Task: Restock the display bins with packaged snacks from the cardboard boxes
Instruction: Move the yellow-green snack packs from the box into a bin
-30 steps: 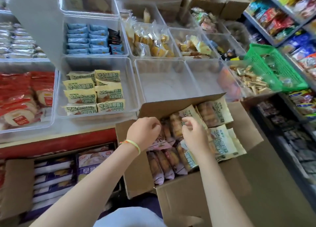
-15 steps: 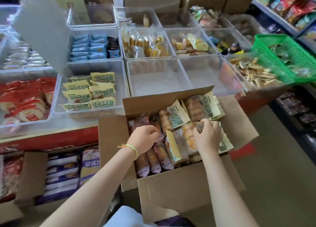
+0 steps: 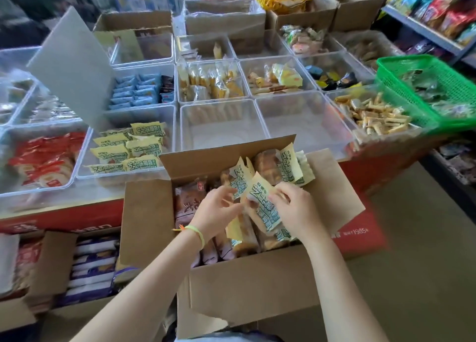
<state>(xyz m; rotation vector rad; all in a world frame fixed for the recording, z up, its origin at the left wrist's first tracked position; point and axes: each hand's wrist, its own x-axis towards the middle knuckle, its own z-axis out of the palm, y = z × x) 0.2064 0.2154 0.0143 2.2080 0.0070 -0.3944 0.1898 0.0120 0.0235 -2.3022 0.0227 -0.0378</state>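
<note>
An open cardboard box point(image 3: 257, 280) sits in front of me, filled with yellow-and-green wrapped snack packets point(image 3: 289, 168) and brown ones point(image 3: 189, 200). Both hands are inside it. My right hand point(image 3: 296, 210) grips a yellow packet point(image 3: 260, 195) lifted above the rest. My left hand point(image 3: 219, 210), with a green band at the wrist, has its fingers curled against the same packet's left edge. Beyond the box, a clear display bin point(image 3: 103, 171) holds several matching yellow packets point(image 3: 128, 148). Two clear bins point(image 3: 219, 125) point(image 3: 304, 120) behind the box hold nothing.
More clear bins hold red packets point(image 3: 43, 159), blue packets point(image 3: 134, 92) and stick snacks point(image 3: 376, 117). A green basket point(image 3: 422, 89) sits at right, shelves point(image 3: 425, 32) beyond. Another open box of purple packs point(image 3: 90, 267) lies at lower left. A grey lid point(image 3: 72, 68) leans upright.
Both hands came together at the box's middle and raised one yellow packet. The view tilted upward, showing more of the far bins.
</note>
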